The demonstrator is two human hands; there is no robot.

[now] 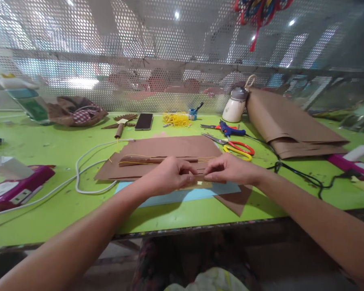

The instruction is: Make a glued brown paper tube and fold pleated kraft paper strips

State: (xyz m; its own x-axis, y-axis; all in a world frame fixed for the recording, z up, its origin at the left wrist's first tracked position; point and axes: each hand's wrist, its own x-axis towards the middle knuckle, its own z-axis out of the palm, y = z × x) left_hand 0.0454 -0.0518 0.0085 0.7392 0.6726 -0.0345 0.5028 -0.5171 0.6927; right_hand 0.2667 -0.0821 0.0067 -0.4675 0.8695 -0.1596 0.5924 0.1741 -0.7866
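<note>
My left hand [169, 174] and my right hand [230, 169] meet fingertip to fingertip over a stack of sheets, both closed in a pinch. Between them shows a thin edge of brown paper [201, 176], partly hidden by the fingers. Beneath lie a light blue sheet [170, 199] and a small tan piece with a pale yellow scrap [199, 183] on it. Just beyond my hands, a narrow rolled strip of brown paper [139, 160] with yellow strands along it rests on larger brown sheets [176, 144].
Scissors with red and yellow handles [241, 148] and a blue glue gun [230, 129] lie right of the sheets. Behind are a phone [144, 121], yellow raffia-like strands [176, 119] and a white jar [234, 107]. A white cable [77, 173] loops left; a brown paper bag [291, 117] lies right.
</note>
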